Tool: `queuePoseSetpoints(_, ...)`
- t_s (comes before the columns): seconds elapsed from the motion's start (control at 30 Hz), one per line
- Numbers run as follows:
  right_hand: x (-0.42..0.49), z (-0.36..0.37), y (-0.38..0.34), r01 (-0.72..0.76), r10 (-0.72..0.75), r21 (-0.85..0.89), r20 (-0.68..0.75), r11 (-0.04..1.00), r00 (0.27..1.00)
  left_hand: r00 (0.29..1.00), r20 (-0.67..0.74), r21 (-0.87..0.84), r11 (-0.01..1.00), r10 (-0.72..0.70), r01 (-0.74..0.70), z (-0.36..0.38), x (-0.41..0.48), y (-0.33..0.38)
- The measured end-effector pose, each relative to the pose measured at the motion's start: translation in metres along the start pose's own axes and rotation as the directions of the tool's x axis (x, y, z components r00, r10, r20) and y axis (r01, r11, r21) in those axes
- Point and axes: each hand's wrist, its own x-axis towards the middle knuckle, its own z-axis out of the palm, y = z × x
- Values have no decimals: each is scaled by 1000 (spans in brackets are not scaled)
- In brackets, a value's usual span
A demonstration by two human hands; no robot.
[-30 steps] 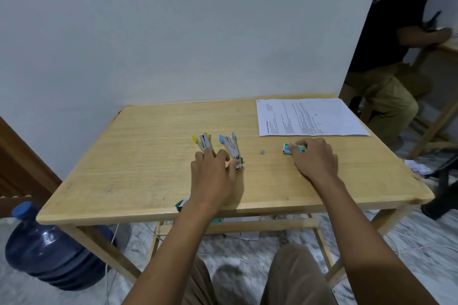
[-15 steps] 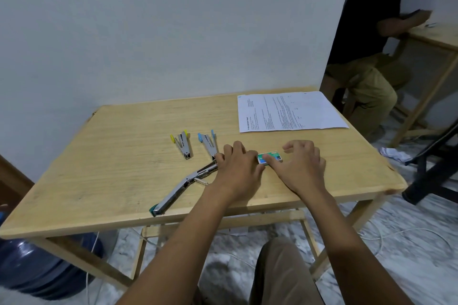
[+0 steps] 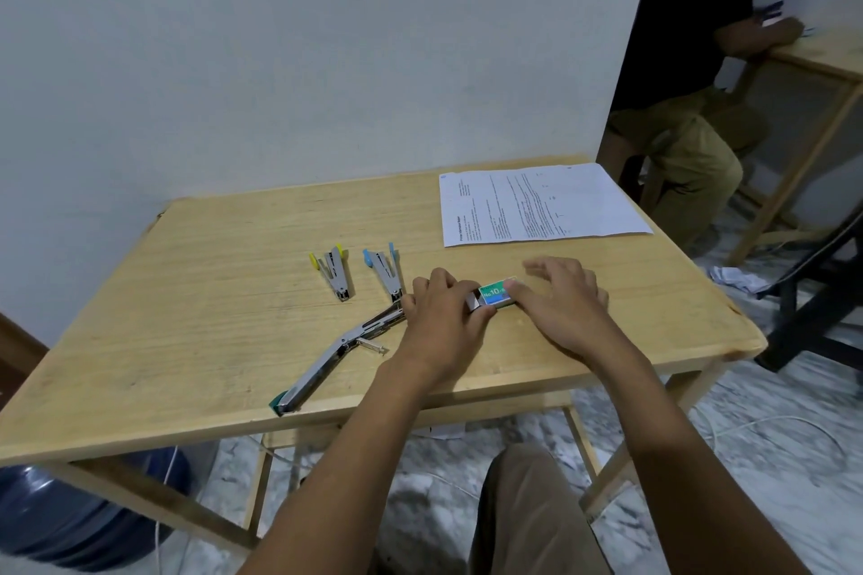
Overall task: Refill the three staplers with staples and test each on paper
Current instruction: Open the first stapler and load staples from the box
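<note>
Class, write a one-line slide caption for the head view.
Left hand pinches a green staple box while right hand presses it, beside an unfolded stapler.

light: even, dim-cool | shadows: soft | edges: wide-angle bowed | blur: slight

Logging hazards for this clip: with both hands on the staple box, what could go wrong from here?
The left hand pinches the drawer end of the staple box while the right hand presses it; a hard pull may spill staples.
The open green-tipped stapler lies at the front edge of the table, beside the left forearm; a nudge could knock it off.
</note>
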Motion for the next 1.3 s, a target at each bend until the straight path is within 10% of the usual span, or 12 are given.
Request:
queuePoseSetpoints(0.33, 15, -20, 11, 177, -128, -198, 238, 964, 963, 998, 59, -152, 988, -5, 14, -11, -1, -2)
queuePoseSetpoints(1.3, 27, -16, -30, 373, -276, -307, 315, 876, 908, 995, 98, -164, 986, 23, -7, -12, 3, -8)
